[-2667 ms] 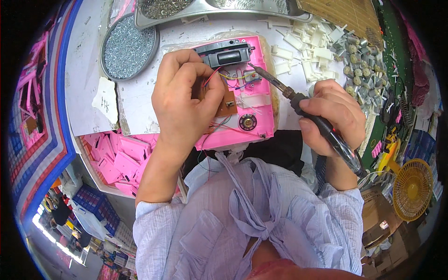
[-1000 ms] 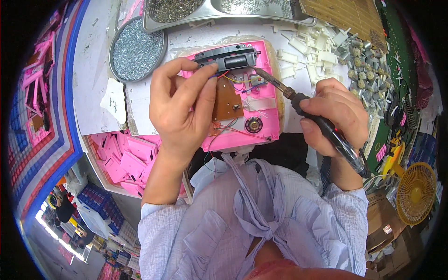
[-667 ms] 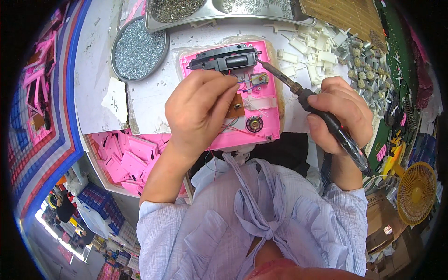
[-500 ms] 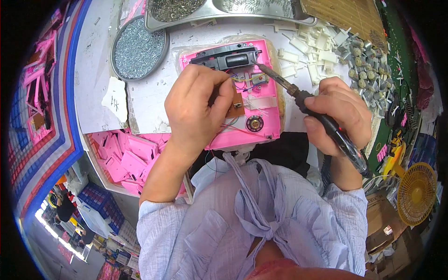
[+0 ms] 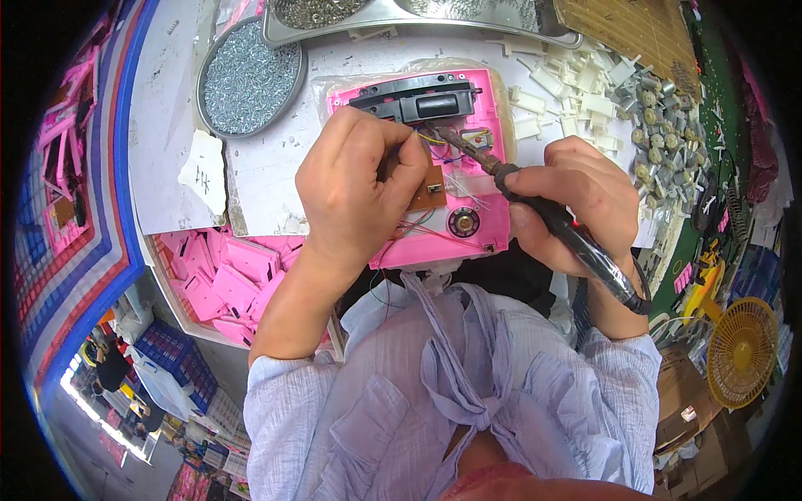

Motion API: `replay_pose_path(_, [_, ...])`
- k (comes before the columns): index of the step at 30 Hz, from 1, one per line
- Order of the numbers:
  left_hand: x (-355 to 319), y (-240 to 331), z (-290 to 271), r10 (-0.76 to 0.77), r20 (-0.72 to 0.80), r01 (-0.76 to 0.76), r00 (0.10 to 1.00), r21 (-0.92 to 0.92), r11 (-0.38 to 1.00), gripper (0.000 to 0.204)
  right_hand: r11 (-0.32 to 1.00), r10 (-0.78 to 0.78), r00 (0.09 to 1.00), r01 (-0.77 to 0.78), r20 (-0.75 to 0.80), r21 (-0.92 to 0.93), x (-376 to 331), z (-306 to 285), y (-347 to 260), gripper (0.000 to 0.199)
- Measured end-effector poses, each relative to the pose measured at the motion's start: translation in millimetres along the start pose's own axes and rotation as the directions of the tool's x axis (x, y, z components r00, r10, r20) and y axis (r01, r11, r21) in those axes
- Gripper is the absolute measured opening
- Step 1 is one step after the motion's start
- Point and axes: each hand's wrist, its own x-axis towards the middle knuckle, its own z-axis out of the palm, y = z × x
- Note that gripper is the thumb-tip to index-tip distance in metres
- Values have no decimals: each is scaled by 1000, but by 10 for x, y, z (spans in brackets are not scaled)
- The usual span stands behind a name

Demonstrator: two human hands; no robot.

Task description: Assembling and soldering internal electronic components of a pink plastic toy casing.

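A pink plastic housing (image 5: 418, 250) lies on a wrapped pad in front of me. Across its far end sits a black plastic part (image 5: 441, 103). A small brown circuit board (image 5: 428, 194), thin coloured wires and a round speaker (image 5: 463, 222) are inside the housing. My left hand (image 5: 355, 179) hovers over the left side with thumb and fingers pinched; whatever is between them is hidden. My right hand (image 5: 581, 196) grips a soldering iron (image 5: 597, 260) by its black handle. The iron's tip reaches the wires just below the black part, close to my left fingertips.
A round dish of small screws (image 5: 251, 79) stands at the left, and a metal tray (image 5: 418, 23) at the back. White plastic parts (image 5: 572, 92) and small motors (image 5: 660, 134) are heaped at the right. Pink pieces (image 5: 230, 288) fill a box at the near left.
My right hand has moved left, bringing the soldering iron's tip from the black part's right end down to the wires near my left fingers. The left hand keeps its pinch.
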Motion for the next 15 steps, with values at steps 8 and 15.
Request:
replay_pose_path(8, [-5, 7, -3, -15, -3, 15, 1000, -8, 1000, 14, 1000, -27, 997, 26, -74, -18, 13, 84, 44, 26])
replay_pose_path(15, [0, 14, -6, -25, -6, 25, 1000, -18, 1000, 13, 999, -30, 1000, 30, 3, -18, 11, 24, 23, 28])
